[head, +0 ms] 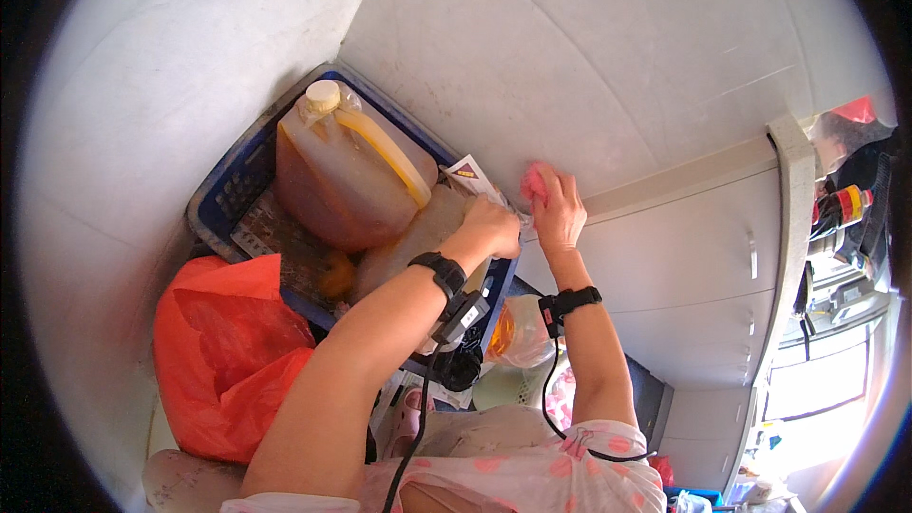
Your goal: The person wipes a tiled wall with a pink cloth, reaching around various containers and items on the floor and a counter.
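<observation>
My right hand (561,210) holds a pink scrubbing pad or cloth (534,184) against the pale wall (605,71). To its left, my left hand (493,226) is curled at the right side of a blue plastic basket (217,192). Its fingertips are hidden, so I cannot tell whether it grips the basket rim or the container beneath it. Inside the basket, a large plastic jug (342,178) with a yellow handle and pale cap holds amber-brown liquid. A second cloudy container (442,217) lies beside it, partly covered by my left forearm. Printed packaging (467,174) sticks up behind that hand.
A red plastic bag (221,356) stands at the basket's near left. Below the basket are a black bag (459,368) and a clear container with orange liquid (524,331). White cabinets (684,256) under a counter edge (791,178) run along the right. Cables hang from both wrist straps.
</observation>
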`<state>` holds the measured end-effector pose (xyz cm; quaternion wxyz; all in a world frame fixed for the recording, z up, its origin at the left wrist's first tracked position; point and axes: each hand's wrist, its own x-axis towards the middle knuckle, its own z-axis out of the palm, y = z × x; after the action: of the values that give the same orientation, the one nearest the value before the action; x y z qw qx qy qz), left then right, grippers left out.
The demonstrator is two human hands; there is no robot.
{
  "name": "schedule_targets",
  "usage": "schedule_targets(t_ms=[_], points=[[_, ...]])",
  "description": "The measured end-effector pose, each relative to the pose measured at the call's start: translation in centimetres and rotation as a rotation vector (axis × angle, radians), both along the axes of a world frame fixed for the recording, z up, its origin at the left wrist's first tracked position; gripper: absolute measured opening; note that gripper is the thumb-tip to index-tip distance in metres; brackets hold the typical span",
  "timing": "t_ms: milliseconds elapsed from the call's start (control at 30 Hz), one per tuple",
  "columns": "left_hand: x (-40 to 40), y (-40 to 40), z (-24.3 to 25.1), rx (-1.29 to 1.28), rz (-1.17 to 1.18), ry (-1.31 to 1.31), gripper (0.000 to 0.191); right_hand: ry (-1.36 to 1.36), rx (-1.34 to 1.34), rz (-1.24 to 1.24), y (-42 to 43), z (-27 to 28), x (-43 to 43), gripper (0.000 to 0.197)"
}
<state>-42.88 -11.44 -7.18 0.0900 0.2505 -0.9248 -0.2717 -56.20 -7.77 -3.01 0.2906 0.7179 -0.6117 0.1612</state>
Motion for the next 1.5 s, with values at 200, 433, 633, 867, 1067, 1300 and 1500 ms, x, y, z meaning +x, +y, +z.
schedule_targets(t_ms=[200,433,633,867,1067,1300,1500], points=[[0.1,-0.1,0.7,0.025,-0.004,0.016,0.033,0.244,0.284,0.113,-2.4,-3.5,-1.4,0.035],[0.0,0.0,-0.1,0.007,-0.019,0.016,0.032,0.336,0.486,-0.216,0.8,-4.5,-3.7,0.027],[0.5,0.3,0.2,0.021,0.000,0.044,0.032,0.232,0.458,0.005,-2.3,-4.1,-0.5,0.027],[0.0,0.0,0.0,0.023,-0.003,0.033,0.031,0.393,0.630,-0.280,-0.9,-4.2,-2.4,0.025],[0.5,0.1,0.3,0.037,-0.010,-0.014,0.032,0.328,0.498,-0.080,-2.5,-5.1,-1.6,0.028],[0.1,0.2,-0.1,0.026,-0.009,0.009,0.031,0.414,0.532,-0.187,-1.4,-4.8,-2.1,0.018],[0.8,-0.1,1.2,0.021,0.002,0.010,0.034,0.388,0.487,-0.073,-3.4,-4.4,-0.2,0.017]])
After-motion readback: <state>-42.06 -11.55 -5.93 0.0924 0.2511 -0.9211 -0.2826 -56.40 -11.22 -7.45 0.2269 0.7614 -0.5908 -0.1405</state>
